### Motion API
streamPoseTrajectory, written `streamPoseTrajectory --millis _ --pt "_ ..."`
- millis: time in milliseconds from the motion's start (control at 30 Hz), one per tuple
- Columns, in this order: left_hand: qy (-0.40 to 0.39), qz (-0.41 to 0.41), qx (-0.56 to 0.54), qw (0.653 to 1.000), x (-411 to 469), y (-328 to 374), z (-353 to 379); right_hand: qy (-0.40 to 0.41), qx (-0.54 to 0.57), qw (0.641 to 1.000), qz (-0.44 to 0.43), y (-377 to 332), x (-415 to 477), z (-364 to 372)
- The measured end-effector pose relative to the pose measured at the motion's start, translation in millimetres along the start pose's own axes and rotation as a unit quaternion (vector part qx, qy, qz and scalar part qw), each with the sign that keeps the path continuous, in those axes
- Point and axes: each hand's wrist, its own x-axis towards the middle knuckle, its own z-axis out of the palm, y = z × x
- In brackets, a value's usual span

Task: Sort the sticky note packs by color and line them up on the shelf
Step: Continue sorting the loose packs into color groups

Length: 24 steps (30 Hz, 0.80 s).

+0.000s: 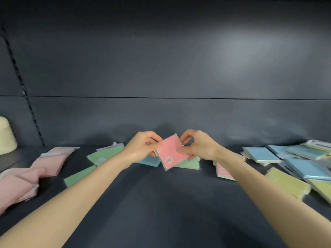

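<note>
Both hands hold one pink sticky note pack (170,153) above the middle of the dark shelf (152,203). My left hand (141,147) pinches its left edge and my right hand (198,145) pinches its right edge. Under the pack lie a blue pack (150,161) and a green pack (189,163). A row of pink packs (35,169) runs along the left. Green packs (102,156) lie right of them. A pink pack (223,170) sits partly under my right forearm.
At the right lies a loose heap of blue packs (279,154) with yellow-green packs (288,183) in front. A cream rounded object (6,135) stands at the far left. The shelf's dark back wall (161,77) rises behind the hands.
</note>
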Motion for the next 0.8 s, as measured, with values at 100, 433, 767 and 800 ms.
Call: streamPoseTrajectory --millis 100,433,767,800 --pt "-0.014 0.013 -0.004 1.0 0 -2 -1 0.019 0.001 0.999 0.029 -3 -9 3" --pt "-0.058 0.072 -0.006 0.996 5 36 58 0.115 -0.042 0.99 0.074 14 -68 -49" --pt "-0.107 0.069 0.122 0.984 2 65 130 0.07 -0.198 0.974 0.083 48 -112 -83" --pt "-0.11 0.068 0.148 0.981 1 66 136 0.059 -0.204 0.974 0.078 52 -114 -82"
